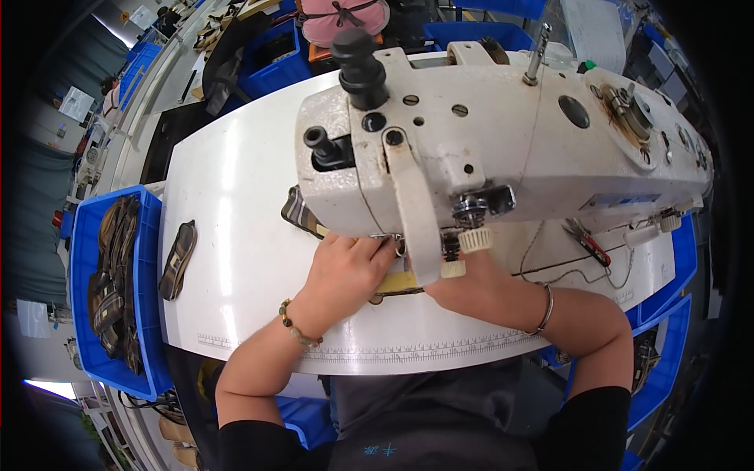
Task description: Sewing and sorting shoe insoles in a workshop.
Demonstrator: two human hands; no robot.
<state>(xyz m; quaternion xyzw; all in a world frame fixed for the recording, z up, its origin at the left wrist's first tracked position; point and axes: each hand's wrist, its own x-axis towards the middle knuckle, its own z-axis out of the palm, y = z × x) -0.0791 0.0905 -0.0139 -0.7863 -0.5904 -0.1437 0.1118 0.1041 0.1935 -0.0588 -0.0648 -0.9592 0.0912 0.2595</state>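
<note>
Table (236, 235): white, smooth, curved at the near edge, with a printed ruler strip (377, 355) at six o'clock; clock read from the hands. Room: workshop, grey-green curtain (90, 55) at ten. Sewing machine (495, 157): off-white, worn, lying from twelve to three, its head above the hands. Obstruction: a white lever (416, 208) hangs in front of the work, hiding part of the right hand (479, 282). Blue bin (77, 314) at nine, filled with dark striped fabric pieces; one loose striped piece (179, 259) on the table beside it. Red-handled snips (589, 242) at three, near a thin grey cord (542, 271). Further blue bin (660, 377) at four; pink bag (344, 22) at twelve. Work: striped fabric piece (298, 210) with a yellow strip (399, 281), partly beneath the machine head. Left hand (345, 271): palm down, fingers bent and close together, tips at the work; whether they pinch it, cannot tell. Right hand: close by the yellow strip, fingers mostly hidden; spread and hold cannot be told.
</note>
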